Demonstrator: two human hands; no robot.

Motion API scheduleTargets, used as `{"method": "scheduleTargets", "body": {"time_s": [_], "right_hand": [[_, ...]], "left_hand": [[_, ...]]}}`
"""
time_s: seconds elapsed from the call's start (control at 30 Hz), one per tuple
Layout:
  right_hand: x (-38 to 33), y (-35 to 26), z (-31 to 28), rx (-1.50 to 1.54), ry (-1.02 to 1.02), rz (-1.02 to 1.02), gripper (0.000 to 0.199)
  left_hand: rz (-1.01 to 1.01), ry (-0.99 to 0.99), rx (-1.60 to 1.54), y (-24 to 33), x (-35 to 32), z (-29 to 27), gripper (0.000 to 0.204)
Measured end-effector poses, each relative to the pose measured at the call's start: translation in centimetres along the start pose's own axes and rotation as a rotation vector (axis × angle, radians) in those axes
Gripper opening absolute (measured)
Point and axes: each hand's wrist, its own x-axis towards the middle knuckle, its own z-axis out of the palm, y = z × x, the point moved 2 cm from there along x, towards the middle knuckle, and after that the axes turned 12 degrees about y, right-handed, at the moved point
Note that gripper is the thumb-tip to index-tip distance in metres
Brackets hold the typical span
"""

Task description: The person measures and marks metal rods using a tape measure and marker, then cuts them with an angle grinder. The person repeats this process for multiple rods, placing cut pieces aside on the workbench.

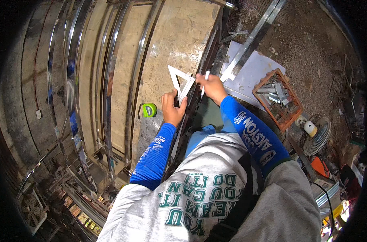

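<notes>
My left hand [173,108] is closed on the lower corner of a white triangular speed square [174,76], thumb on one side and fingers on the other. The square lies near the right edge of a worn workbench [179,30]. A short pale metal piece seems to lie along its right side; its outline is hard to make out. Just right of the square, my right hand [214,88] grips a slim white marker [205,82], held nearly upright between the fingers. A green tape measure [149,110] rests on the bench, left of my left hand.
Long shiny metal tubes [140,48] run along the bench's left part. To the right, another metal tube [252,38] extends over a white sheet [248,72]. An orange crate [278,119] holds metal offcuts. Beyond it are a fan [318,137] and an orange tool [319,166].
</notes>
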Motion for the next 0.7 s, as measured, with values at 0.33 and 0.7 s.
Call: {"method": "scheduleTargets", "body": {"time_s": [0.33,0.7], "right_hand": [[0.3,-2.1,-4.4,0.220,0.296,-0.055,0.060],[-0.3,-3.4,-3.5,0.241,0.295,-0.346,0.025]], "left_hand": [[-0.001,0.044,0.015,0.0,-0.1,0.2,0.047],[-0.004,0.059,0.010,0.3,0.0,0.3,0.047]]}}
